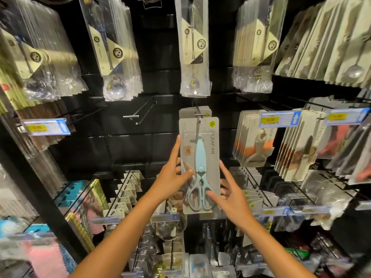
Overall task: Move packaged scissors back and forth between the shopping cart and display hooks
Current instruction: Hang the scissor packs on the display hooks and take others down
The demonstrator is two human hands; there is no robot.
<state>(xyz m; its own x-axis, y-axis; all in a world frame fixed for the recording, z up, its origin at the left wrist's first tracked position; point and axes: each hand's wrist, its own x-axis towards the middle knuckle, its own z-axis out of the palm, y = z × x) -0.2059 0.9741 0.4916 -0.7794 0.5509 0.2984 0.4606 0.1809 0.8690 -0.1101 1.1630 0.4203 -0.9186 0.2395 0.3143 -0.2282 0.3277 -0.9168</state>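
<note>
Two hands, left hand (170, 177) and right hand (230, 194), seemingly pinch hooked scissors pack (199, 165).

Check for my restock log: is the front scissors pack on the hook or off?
On: the display hook passes through the scissors pack hang hole; both hands only steady it.

Both bare forearms rise from the bottom of the frame toward its centre. The left hand (172, 177) pinches the left edge of the scissors pack (199, 165), forefinger straight up along it, thumb on the front. The right hand (230, 194) holds the right edge, thumb across the front, fingers spread.
</note>
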